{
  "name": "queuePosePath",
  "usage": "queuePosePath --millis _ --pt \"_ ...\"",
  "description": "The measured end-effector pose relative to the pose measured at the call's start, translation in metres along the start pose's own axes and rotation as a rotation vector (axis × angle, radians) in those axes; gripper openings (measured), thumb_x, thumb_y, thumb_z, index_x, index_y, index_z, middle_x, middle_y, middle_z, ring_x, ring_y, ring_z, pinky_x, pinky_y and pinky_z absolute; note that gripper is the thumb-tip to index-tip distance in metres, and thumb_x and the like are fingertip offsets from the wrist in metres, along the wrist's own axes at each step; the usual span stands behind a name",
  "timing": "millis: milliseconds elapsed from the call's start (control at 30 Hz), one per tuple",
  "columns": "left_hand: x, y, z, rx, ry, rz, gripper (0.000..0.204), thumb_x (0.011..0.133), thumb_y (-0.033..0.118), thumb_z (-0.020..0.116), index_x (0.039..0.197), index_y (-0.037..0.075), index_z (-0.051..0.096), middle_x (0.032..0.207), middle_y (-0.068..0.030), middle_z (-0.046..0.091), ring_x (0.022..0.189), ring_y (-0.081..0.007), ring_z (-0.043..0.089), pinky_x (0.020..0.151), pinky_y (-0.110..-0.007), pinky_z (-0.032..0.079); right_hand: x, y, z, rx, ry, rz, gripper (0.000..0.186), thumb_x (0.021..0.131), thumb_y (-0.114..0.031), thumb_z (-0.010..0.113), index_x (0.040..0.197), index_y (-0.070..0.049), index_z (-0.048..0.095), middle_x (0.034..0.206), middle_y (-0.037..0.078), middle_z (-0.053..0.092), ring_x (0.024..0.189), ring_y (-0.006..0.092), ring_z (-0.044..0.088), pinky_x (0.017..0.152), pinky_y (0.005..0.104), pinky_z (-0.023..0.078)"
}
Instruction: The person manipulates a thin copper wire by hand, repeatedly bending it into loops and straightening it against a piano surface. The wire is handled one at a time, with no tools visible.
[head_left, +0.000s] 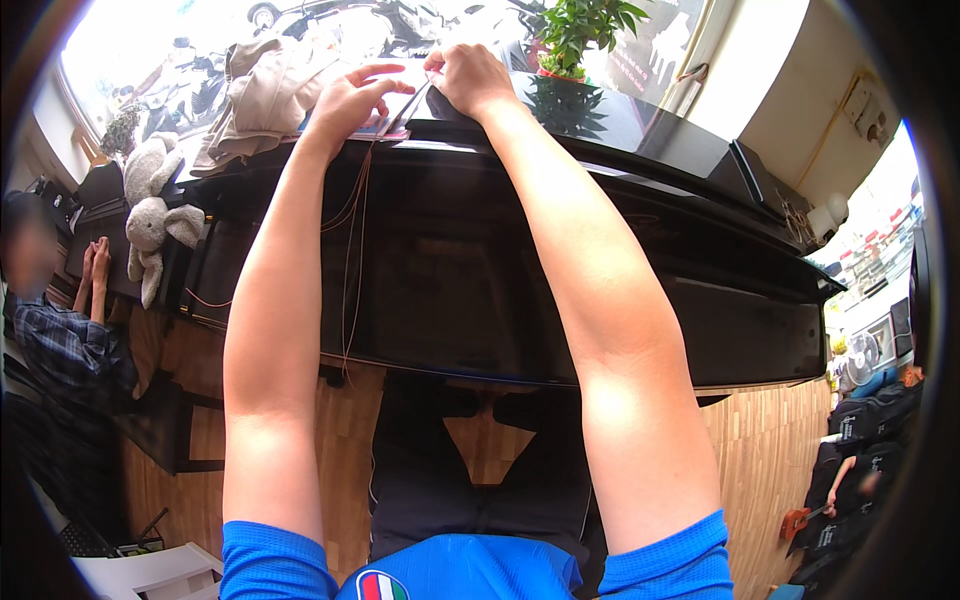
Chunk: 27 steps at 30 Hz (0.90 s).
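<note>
Both my arms reach forward over a black upright piano (440, 270). My left hand (350, 105) is open above its top, thumb and fingers apart, beside some flat papers or packets (396, 126). Just right of it, my right hand (472, 80) is closed in a pinch near a pale, thin sheet-like thing. What the fingertips hold is too small to make out. Several thin, copper-coloured strings or wires (352, 235) hang in loose loops from the piano's front edge below my left hand.
A crumpled beige cloth (262, 100) and a grey plush rabbit (148, 222) lie left on the piano. A potted plant (570, 40) stands beyond my right hand. A person in a plaid shirt (70, 340) sits at left. Someone with a small guitar (795, 523) is at far right.
</note>
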<state>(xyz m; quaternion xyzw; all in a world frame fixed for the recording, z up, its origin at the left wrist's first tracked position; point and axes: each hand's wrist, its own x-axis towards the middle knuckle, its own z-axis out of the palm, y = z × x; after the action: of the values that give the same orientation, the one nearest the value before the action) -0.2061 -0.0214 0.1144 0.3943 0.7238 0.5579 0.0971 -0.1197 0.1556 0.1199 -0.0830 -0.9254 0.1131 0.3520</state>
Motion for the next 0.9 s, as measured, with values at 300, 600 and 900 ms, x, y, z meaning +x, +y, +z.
queuePosePath --millis 300,600,900 --pt "-0.001 0.001 0.001 0.032 0.005 0.002 0.041 0.091 0.022 0.068 0.129 0.007 0.065 0.108 -0.0062 0.073 0.070 -0.0057 0.054 0.065 -0.030 0.064 0.000 0.001 0.000 0.005 -0.008 0.011 0.017 0.091 -0.020 0.068 0.105 -0.018 0.078 0.105 0.010 0.075 0.101 0.0271 0.071 0.094 0.0400 0.055" --pt "-0.002 0.004 0.000 -0.017 -0.018 -0.012 0.041 0.090 0.020 0.071 0.129 0.006 0.064 0.108 -0.0074 0.072 0.072 -0.0063 0.055 0.066 -0.030 0.064 0.003 0.007 0.004 0.034 0.014 -0.013 0.017 0.089 -0.024 0.070 0.102 -0.018 0.078 0.097 0.012 0.075 0.095 0.0302 0.071 0.088 0.0415 0.055" --pt "0.000 0.008 0.006 0.058 0.014 -0.015 0.049 0.083 0.027 0.081 0.125 0.008 0.067 0.094 -0.0062 0.068 0.068 -0.0079 0.057 0.061 -0.028 0.063 0.001 0.001 -0.001 0.047 0.003 -0.012 0.022 0.086 -0.028 0.071 0.104 -0.018 0.078 0.102 0.012 0.075 0.100 0.0305 0.070 0.091 0.0422 0.054"
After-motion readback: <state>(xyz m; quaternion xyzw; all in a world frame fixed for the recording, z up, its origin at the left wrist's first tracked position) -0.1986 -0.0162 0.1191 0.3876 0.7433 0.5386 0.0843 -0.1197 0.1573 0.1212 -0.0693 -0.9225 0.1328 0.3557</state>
